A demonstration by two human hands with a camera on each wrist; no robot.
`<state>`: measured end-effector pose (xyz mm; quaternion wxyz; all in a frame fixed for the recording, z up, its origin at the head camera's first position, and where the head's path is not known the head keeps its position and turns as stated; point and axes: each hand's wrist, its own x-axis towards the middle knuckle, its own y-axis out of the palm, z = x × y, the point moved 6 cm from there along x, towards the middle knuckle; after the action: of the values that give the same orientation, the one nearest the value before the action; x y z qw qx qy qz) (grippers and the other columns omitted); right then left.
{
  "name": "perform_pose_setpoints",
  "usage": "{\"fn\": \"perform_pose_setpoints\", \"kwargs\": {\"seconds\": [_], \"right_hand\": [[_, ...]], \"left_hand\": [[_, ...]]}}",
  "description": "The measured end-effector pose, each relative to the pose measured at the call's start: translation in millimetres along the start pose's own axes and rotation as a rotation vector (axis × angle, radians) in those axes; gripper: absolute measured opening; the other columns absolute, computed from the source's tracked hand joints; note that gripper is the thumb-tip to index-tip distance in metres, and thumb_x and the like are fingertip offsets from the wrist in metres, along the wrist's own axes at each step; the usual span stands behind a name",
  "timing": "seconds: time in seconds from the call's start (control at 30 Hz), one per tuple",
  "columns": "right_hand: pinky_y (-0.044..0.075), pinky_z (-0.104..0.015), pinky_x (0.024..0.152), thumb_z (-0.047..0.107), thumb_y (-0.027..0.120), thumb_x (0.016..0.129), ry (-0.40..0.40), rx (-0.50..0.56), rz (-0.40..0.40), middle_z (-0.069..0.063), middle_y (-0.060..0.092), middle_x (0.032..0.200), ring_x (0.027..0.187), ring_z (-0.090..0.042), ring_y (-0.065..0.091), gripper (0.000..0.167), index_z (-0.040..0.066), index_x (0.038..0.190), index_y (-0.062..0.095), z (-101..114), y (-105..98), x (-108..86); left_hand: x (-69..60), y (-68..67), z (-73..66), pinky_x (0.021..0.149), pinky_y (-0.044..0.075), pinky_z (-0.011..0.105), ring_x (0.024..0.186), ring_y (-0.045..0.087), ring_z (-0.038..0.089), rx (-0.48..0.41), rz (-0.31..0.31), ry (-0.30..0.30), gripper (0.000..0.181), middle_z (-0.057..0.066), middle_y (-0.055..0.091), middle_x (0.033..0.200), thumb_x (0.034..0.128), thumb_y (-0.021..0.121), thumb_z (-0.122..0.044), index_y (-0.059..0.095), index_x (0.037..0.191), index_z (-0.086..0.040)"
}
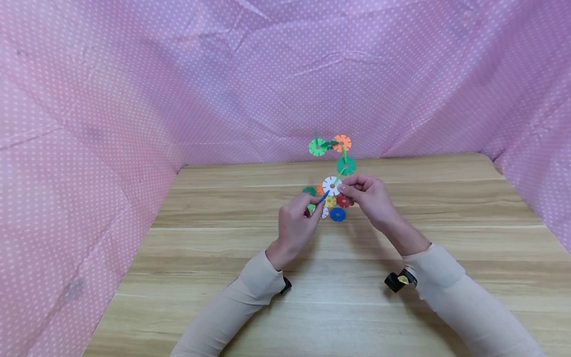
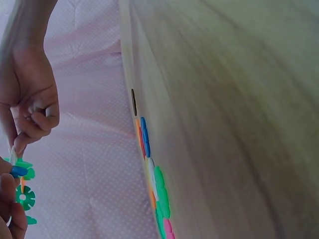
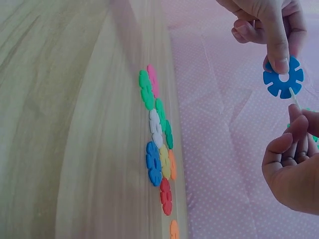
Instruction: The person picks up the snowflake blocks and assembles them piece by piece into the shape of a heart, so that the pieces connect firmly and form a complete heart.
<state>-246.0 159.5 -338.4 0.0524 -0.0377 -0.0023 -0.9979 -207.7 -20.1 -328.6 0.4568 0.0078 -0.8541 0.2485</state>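
Blue slotted disc sits at the centre of the head view and the upper right of the right wrist view, where the left hand pinches it between thumb and finger. Just to its right in the head view, the right hand pinches a white disc, its other fingers loosely curled. Seen edge-on, the white disc meets the blue one's lower rim; how deeply they join, I cannot tell. A chain of green and orange discs rises above it. Loose discs lie on the surface beneath.
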Motion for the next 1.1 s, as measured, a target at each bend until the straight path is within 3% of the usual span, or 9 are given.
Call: {"fn": "perform_pose_setpoints", "kwargs": {"seconds": [0.17, 0.37, 0.47, 0.57, 0.67, 0.93, 1.1], "right_hand": [[0.055, -0.022, 0.067, 0.001, 0.064, 0.098, -0.025, 0.016, 0.034, -0.003, 0.07, 0.081, 0.069, -0.008, 0.061, 0.008, -0.006, 0.095, 0.065, 3.0, 1.0, 0.5], [0.053, -0.022, 0.067, 0.003, 0.063, 0.098, -0.021, -0.011, 0.071, -0.007, 0.069, 0.081, 0.069, -0.01, 0.059, 0.013, -0.01, 0.097, 0.063, 4.3, 3.5, -0.8], [0.053, -0.022, 0.067, 0.004, 0.063, 0.099, -0.02, -0.008, 0.076, -0.005, 0.069, 0.081, 0.069, -0.01, 0.058, 0.014, -0.011, 0.098, 0.063, 3.8, 3.8, -1.0], [0.053, -0.022, 0.067, 0.003, 0.063, 0.099, -0.026, 0.004, 0.075, -0.001, 0.069, 0.079, 0.069, -0.009, 0.059, 0.012, -0.009, 0.097, 0.064, 2.7, 3.4, -0.7], [0.053, -0.023, 0.067, 0.004, 0.064, 0.099, -0.02, 0.018, 0.067, 0.001, 0.069, 0.078, 0.068, -0.009, 0.059, 0.012, -0.008, 0.097, 0.064, 0.8, 3.1, -0.5], [0.054, -0.024, 0.07, 0.011, 0.064, 0.1, 0.035, -0.031, 0.036, 0.002, 0.068, 0.081, 0.072, -0.009, 0.059, 0.024, -0.012, 0.108, 0.061, -6.7, 2.3, -0.8], [0.053, -0.023, 0.068, 0.011, 0.065, 0.1, 0.024, -0.066, 0.016, 0.0, 0.067, 0.081, 0.072, -0.011, 0.058, 0.026, -0.013, 0.109, 0.062, -7.7, 0.4, -1.3]], "left_hand": [[-0.4, -0.1, -2.3, 0.051, 0.041, 0.014, 0.053, 0.05, 0.009, -0.021, -0.005, 0.035, 0.004, 0.008, 0.07, 0.081, 0.0898, 0.074, -0.001, 0.071, 0.089, 0.0], [-2.1, 0.6, -1.9, 0.052, 0.041, 0.014, 0.054, 0.05, 0.01, -0.055, -0.006, 0.059, 0.014, 0.009, 0.069, 0.081, 0.0972, 0.067, -0.009, 0.071, 0.091, 0.002], [-2.3, 1.4, -1.5, 0.051, 0.041, 0.014, 0.054, 0.049, 0.011, -0.065, -0.011, 0.059, 0.012, 0.009, 0.069, 0.08, 0.0962, 0.068, -0.008, 0.071, 0.092, 0.003], [-1.9, 2.4, -1.9, 0.052, 0.042, 0.015, 0.055, 0.049, 0.011, -0.057, -0.013, 0.061, 0.004, 0.009, 0.069, 0.08, 0.0893, 0.074, 0.0, 0.071, 0.091, 0.002], [-1.1, 3.5, -2.0, 0.053, 0.043, 0.015, 0.055, 0.05, 0.011, -0.037, -0.009, 0.06, 0.01, 0.009, 0.069, 0.08, 0.0832, 0.079, 0.004, 0.071, 0.09, 0.002], [0.1, 9.2, -0.5, 0.057, 0.045, 0.015, 0.063, 0.057, 0.011, 0.013, 0.071, 0.032, 0.008, 0.007, 0.07, 0.083, 0.0884, 0.078, -0.005, 0.071, 0.089, -0.001], [-0.7, 10.3, 3.3, 0.057, 0.045, 0.015, 0.062, 0.058, 0.011, 0.024, 0.118, -0.01, 0.014, 0.006, 0.072, 0.088, 0.085, 0.082, -0.006, 0.071, 0.093, -0.002]]}}
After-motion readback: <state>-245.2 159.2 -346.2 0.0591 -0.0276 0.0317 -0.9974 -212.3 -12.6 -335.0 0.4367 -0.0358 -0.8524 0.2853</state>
